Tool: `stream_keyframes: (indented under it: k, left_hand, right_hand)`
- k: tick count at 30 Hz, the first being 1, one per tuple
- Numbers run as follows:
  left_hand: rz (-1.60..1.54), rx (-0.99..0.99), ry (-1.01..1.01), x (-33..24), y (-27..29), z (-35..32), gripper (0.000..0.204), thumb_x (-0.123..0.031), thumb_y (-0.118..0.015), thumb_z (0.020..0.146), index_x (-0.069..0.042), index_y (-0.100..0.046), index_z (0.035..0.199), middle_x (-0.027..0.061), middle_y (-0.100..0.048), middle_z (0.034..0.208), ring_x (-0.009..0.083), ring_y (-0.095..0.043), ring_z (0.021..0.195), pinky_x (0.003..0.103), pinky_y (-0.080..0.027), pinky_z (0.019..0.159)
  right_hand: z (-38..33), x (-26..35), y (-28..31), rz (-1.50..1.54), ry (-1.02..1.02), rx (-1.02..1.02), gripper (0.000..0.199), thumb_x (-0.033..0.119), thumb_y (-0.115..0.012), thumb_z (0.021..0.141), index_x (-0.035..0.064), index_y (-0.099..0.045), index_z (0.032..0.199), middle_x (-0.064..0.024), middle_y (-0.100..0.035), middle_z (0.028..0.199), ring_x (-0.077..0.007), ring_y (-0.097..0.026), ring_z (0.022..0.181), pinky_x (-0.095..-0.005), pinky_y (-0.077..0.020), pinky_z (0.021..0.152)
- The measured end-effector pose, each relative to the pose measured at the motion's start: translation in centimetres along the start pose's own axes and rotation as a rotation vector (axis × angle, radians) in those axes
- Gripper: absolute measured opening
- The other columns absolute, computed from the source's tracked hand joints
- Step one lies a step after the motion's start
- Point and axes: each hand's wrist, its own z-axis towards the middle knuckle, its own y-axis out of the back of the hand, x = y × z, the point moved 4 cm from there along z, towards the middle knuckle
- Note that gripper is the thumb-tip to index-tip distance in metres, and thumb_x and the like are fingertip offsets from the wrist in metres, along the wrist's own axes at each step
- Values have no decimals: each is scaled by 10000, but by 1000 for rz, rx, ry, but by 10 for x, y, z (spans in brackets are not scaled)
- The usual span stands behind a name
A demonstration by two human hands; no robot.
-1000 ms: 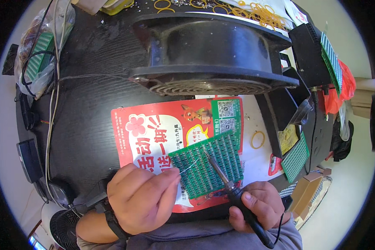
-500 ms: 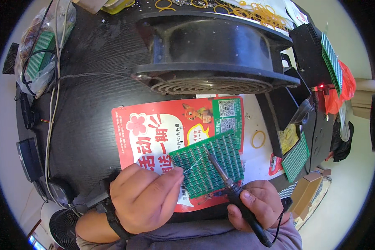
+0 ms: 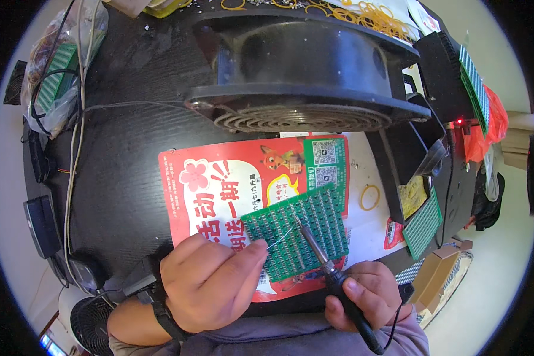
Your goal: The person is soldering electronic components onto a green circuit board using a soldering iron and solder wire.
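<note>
A green circuit board (image 3: pixel 291 256), covered in rows of small components, lies tilted on a red and white printed sheet (image 3: pixel 178 178). My left hand (image 3: pixel 210 285) is closed, pinching a thin solder wire (image 3: pixel 282 238) between thumb and forefinger at the board's left edge. The wire's far end reaches over the board to the tip of a soldering iron (image 3: pixel 342 291). My right hand (image 3: pixel 374 293) grips the iron's black handle, its metal shaft slanting up and left. The tip is at the board's surface; whether it touches cannot be made out.
Beyond the sheet stands a large black fan (image 3: pixel 302 65). A black holder with a yellow sponge (image 3: pixel 413 199) is at right, beside another green board (image 3: pixel 423 224). Rubber bands (image 3: pixel 368 18) lie at the back. Cables (image 3: pixel 77 136) and a plastic bag (image 3: pixel 59 77) with boards sit at left.
The iron's tip has moved slightly right and down across the board. My left hand has followed a little to the right with the solder wire.
</note>
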Motion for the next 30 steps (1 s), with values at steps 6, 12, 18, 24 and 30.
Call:
stream_keyframes:
  k: [6, 12, 18, 24, 30]
  left_hand:
    - [12, -21, -7, -2, -1, 1, 276, 74, -742, 624, 2, -680, 884, 64, -583, 641, 201, -513, 488, 312, -387, 471]
    - [3, -43, -11, -3, -1, 2, 243, 85, -677, 629, 17, -665, 863, 67, -580, 638, 206, -512, 475, 312, -392, 475]
    - [-26, -54, 0, -3, -2, 2, 219, 75, -680, 633, 12, -636, 838, 83, -601, 650, 218, -535, 487, 321, -408, 485]
    - [-2, -43, -12, -3, -2, 1, 224, 80, -687, 637, 18, -642, 847, 93, -616, 661, 224, -558, 501, 319, -424, 495]
    - [-4, -26, 7, -4, -3, 1, 218, 81, -689, 639, 19, -644, 843, 92, -615, 652, 228, -577, 518, 322, -437, 498]
  right_hand:
    - [-2, 1, 2, 10, -7, 18, 349, 29, -787, 671, -67, -585, 939, -98, -611, 673, -214, -612, 573, -283, -499, 487]
    - [-2, 0, -2, 7, -13, -21, 354, 33, -794, 667, -63, -590, 940, -99, -615, 678, -217, -608, 571, -288, -500, 498]
    - [-5, -1, -1, 14, -5, -39, 341, 33, -796, 664, -62, -591, 920, -96, -608, 668, -209, -596, 547, -281, -491, 478]
    - [-9, 0, 0, 29, 10, -9, 364, 21, -786, 666, -68, -581, 952, -96, -610, 678, -208, -611, 562, -283, -503, 487]
    - [-3, 0, -3, 1, -7, -39, 351, 23, -777, 675, -67, -583, 953, -96, -606, 687, -206, -590, 541, -281, -490, 475]
